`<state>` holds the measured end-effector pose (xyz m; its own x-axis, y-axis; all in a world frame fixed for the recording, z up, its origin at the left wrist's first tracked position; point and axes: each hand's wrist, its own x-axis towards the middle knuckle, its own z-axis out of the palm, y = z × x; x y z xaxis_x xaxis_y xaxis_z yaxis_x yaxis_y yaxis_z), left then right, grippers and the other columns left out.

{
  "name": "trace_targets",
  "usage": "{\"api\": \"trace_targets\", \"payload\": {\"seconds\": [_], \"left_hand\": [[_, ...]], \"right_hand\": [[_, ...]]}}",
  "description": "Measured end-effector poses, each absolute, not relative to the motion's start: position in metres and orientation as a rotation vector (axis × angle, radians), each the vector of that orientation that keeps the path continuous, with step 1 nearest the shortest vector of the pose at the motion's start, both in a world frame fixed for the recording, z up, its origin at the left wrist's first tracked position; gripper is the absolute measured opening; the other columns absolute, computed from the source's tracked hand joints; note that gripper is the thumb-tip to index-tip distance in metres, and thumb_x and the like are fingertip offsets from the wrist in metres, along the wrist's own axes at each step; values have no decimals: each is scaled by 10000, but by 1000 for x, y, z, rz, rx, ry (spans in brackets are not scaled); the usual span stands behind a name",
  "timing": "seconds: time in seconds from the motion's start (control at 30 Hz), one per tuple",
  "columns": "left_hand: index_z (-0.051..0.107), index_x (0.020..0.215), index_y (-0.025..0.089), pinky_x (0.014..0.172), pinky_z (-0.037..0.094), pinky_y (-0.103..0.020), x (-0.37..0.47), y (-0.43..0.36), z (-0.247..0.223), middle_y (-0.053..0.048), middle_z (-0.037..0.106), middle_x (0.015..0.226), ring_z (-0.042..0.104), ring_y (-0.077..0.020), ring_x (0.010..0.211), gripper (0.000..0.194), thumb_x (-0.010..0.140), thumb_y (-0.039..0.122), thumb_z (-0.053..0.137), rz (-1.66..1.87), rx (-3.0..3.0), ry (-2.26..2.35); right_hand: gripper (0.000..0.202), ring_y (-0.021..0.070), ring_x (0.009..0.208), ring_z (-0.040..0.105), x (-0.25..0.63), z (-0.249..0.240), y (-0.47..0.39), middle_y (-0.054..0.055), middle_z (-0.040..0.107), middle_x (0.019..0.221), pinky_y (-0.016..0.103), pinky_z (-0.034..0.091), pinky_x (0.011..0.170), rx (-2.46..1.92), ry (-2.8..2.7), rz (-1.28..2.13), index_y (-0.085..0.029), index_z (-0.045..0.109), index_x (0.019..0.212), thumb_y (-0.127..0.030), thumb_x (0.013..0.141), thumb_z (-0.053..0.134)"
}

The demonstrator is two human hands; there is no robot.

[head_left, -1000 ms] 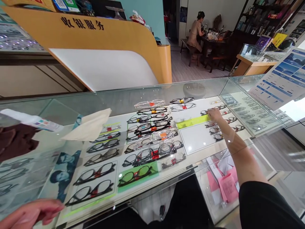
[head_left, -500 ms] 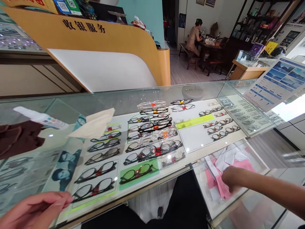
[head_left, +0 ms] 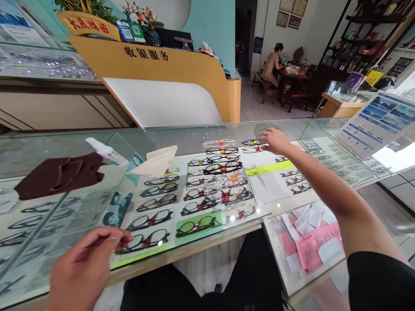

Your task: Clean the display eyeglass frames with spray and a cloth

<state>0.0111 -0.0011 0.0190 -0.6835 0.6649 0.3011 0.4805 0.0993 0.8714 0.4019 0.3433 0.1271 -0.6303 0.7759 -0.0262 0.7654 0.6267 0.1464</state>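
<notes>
Several eyeglass frames lie in rows at the glass display counter. My left hand (head_left: 89,259) is low at the left, thumb and fingertips pinched together beside a dark pair of glasses (head_left: 142,242); whether anything is between them cannot be made out. At the far side of the rows, my right hand (head_left: 275,140) is stretched out with its fingers apart, just over black-rimmed glasses (head_left: 251,142) with a yellow tag. A clear-rimmed pair (head_left: 251,150) with a red tag lies just nearer. Another dark pair (head_left: 196,226) rests on a green patch.
An open drawer (head_left: 285,285) at the right holds pink and white packets (head_left: 313,248). A brown cloth (head_left: 61,175), a white bottle (head_left: 105,151) and a cream cloth (head_left: 155,161) lie at the left. A sign (head_left: 378,123) stands at the right. A person (head_left: 271,67) sits farther back.
My right hand has moved from above the drawer's packets up and away to the far glasses. My left hand shows farther right, still pinched. The whole view has shifted toward the left.
</notes>
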Motion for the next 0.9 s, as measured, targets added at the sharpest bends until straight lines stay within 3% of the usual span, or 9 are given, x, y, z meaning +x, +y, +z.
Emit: {"api": "trace_targets", "payload": {"seconds": [0.13, 0.3, 0.53, 0.7, 0.77, 0.9], "left_hand": [[675, 570, 227, 549, 545, -205, 20, 2, 33, -16, 695, 608, 632, -141, 559, 226, 611, 444, 724, 1609, 982, 2097], [660, 583, 220, 532, 514, -217, 25, 5, 38, -12, 672, 598, 589, -134, 549, 237, 615, 450, 703, 1596, 998, 2100], [647, 597, 211, 551, 511, -251, 27, 9, 42, -12, 671, 595, 580, -149, 561, 192, 639, 396, 681, 1551, 1024, 2105], [640, 599, 214, 545, 503, -261, 26, 10, 43, -20, 674, 595, 572, -158, 570, 189, 636, 395, 679, 1539, 1036, 2072], [642, 604, 215, 565, 520, -265, 25, 9, 43, -21, 677, 607, 584, -161, 586, 206, 625, 415, 685, 1527, 1020, 2059], [652, 658, 226, 674, 585, -296, 24, 3, 39, -22, 705, 674, 647, -189, 668, 257, 629, 479, 687, 1464, 1011, 2076]], "right_hand": [[252, 338, 1397, 553, 382, 119, 374, 74, 726, 1541, 447, 435, 1081, 1238, 2642, 69, -256, 876, 1186, -290, 1038, 675], [224, 316, 1276, 607, 373, 121, 385, 73, 808, 1387, 399, 444, 1015, 1233, 2609, 42, -248, 894, 1067, -198, 978, 694], [290, 333, 1274, 574, 379, 114, 373, 155, 808, 1332, 428, 439, 1035, 1379, 2601, 83, -149, 867, 1109, -135, 986, 604], [313, 317, 1235, 613, 408, 137, 338, 176, 776, 1365, 409, 457, 1009, 1429, 2658, 38, -135, 855, 1156, -203, 1025, 579], [319, 268, 1174, 661, 436, 158, 309, 138, 787, 1330, 369, 480, 999, 1350, 2725, -70, -171, 859, 1153, -288, 1051, 581], [348, 233, 1105, 733, 512, 185, 223, 103, 796, 1250, 379, 543, 1007, 947, 2747, -755, -227, 864, 1107, -432, 1071, 586]]}}
